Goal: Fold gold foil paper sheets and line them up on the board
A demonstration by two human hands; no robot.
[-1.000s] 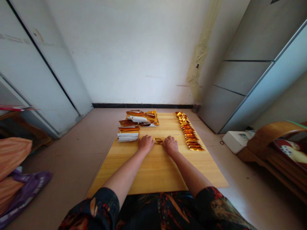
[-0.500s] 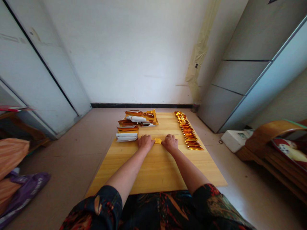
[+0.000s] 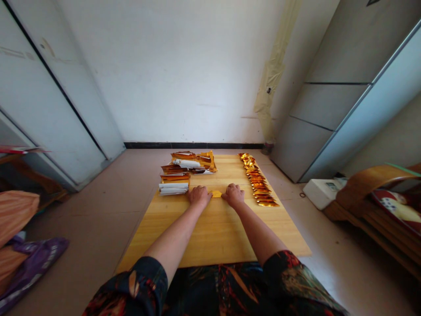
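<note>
A small folded piece of gold paper (image 3: 216, 193) lies on the wooden table between my two hands. My left hand (image 3: 199, 194) is closed at its left end, with the thumb and fingers pressed on the edge. At the opposite end my right hand (image 3: 234, 194) pinches the paper, its fingers curled. To the left of my left hand sit stacks of gold and white paper sheets (image 3: 174, 188). A row of shiny folded gold paper pieces (image 3: 261, 185) runs along the table's right side.
More gold sheets and a white roll (image 3: 188, 163) rest at the table's (image 3: 213, 237) far left. Beyond it stands a white wall (image 3: 184, 79). A grey fridge (image 3: 332, 105) and a wooden seat (image 3: 365, 202) are on the right, with bags (image 3: 36, 263) on the left.
</note>
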